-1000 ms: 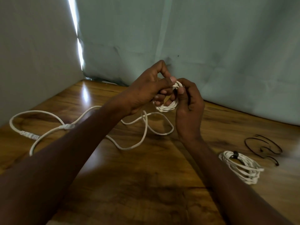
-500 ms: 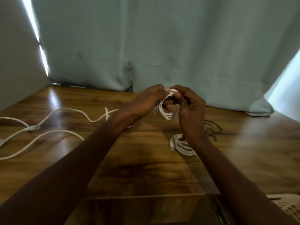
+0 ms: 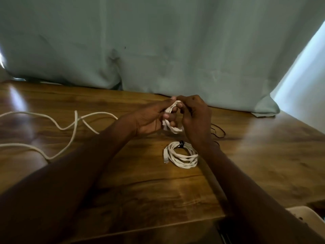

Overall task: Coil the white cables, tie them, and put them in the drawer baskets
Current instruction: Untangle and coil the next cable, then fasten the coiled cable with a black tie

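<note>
Both hands hold a small white cable coil (image 3: 171, 118) above the wooden table (image 3: 263, 152). My left hand (image 3: 151, 117) grips the coil's left side, thumb on top. My right hand (image 3: 195, 117) pinches its top and right side. A second white coil (image 3: 181, 154), bound with a black tie (image 3: 181, 144), lies flat on the table just below the hands. A long loose white cable (image 3: 73, 127) sprawls over the table's left part.
Thin black ties (image 3: 219, 132) lie on the table behind my right wrist. A pale green curtain (image 3: 158, 50) hangs along the table's far edge. The corner of a white perforated basket (image 3: 302, 215) shows at the lower right, below the table's front edge.
The view has swung right and tilted down, so the tied coil now lies below the hands. Both hands keep their hold on the small coil, fingers shifting slightly.
</note>
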A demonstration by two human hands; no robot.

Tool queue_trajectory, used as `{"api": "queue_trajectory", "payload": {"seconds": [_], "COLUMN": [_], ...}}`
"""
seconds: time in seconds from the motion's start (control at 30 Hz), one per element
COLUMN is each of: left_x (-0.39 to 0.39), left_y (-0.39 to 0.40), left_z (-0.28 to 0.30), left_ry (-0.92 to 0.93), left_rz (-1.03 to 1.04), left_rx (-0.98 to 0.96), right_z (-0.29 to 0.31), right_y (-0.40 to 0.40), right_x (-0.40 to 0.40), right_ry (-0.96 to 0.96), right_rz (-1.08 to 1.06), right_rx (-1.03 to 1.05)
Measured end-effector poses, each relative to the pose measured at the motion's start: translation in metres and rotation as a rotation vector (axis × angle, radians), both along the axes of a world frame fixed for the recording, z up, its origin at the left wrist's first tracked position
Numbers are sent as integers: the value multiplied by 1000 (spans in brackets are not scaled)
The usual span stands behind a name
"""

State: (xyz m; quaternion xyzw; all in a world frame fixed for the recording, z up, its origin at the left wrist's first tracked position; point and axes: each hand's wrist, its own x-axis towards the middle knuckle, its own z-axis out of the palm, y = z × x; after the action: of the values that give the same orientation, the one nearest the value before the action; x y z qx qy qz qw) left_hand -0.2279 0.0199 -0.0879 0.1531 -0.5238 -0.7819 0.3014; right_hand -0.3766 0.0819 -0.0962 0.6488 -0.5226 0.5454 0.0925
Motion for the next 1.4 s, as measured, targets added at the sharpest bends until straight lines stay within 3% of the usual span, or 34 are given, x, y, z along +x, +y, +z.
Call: {"api": "queue_trajectory", "payload": {"seconds": [0.13,0.23,0.37,0.47,0.6,0.73,0.87,0.93,1.0,1.1,1.2,1.27,1.3,1.4], "left_x": [-7,-13,-15,-18,-19,-18,-11,-4,7,36,82,111,123,139], "left_y": [-8,-10,-9,-10,-6,-7,-9,-7,-8,-13,-24,-34,-37,-49], "left_z": [-6,-8,-10,-17,-19,-18,-11,-6,-4,2,-8,-19,-20,-5], "left_ry": [-18,-1,-3,-76,-104,-125,-47,0,13,-55,-164,-169,-155,-106], "left_rz": [268,360,332,347,345,353,390,404,448,579,760,839,877,1010], "left_rx": [1,33,10,-33,-39,-75,-70,-95,-164,-248,-352,-355,-364,-377], "right_z": [-1,1,-7,-17,-16,-11,8,31,57,83,74,54,42,13], "right_y": [-7,-6,13,29,31,35,42,45,48,41,19,-6,-20,-57], "right_x": [-4,-33,-84,-94,-95,-95,-93,-78,-50,8,75,114,132,171], "right_ry": [-223,-380,-241,-124,-111,-326,-574,-659,-825,-984,-998,-1001,-952,-566], "right_rz": [71,-250,-760,-845,-861,-838,-770,-556,-178,220,358,325,269,35], "right_rx": [63,-10,437,690,738,639,251,48,-34,149,367,411,403,440]}}
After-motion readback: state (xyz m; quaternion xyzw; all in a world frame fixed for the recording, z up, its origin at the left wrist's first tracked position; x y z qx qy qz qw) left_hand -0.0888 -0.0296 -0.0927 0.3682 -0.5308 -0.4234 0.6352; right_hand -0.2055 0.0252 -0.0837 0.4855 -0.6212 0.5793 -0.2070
